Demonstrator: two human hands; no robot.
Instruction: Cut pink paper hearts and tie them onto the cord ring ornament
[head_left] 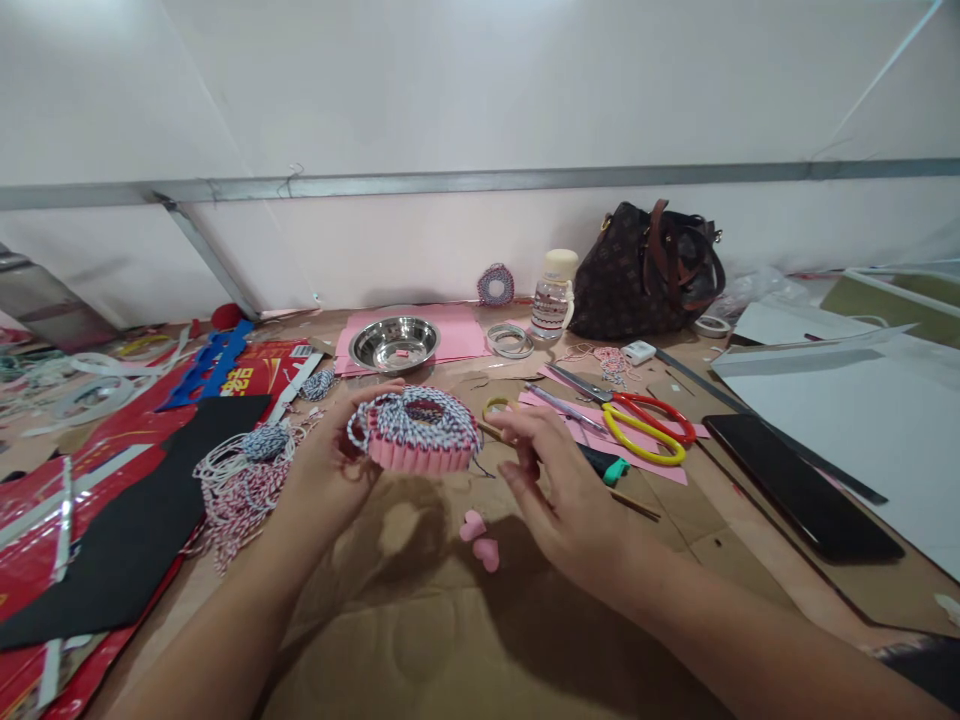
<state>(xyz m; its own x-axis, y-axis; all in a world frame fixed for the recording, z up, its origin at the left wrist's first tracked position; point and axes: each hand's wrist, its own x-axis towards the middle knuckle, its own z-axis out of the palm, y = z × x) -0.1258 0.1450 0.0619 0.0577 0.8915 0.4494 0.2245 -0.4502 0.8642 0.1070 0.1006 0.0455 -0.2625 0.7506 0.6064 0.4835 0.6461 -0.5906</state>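
Tabletop (450, 640) covered in cardboard, white wall behind. Pleated ring (416, 435) of pink paper and blue-white twine held in the air at 12 o'clock, above the cardboard and between both hands. Left hand (334, 470) cradles it from the 9 o'clock side, grip closed around the edge. Right hand (562, 490) sits just beside it at 3 o'clock, fingers bent and drawn together; a thin stick (499, 432) lies at the fingertips, though poor view, so cannot tell if it is pinched. Ring likely light and fairly stiff, but pleats look crushable; best held by the twine-wrapped rim. Around it: twine coil (241, 490) at 9 o'clock, steel bowl (394, 343) at 12, scissors (645, 425) at 2, foam hearts (480, 540) at 5.
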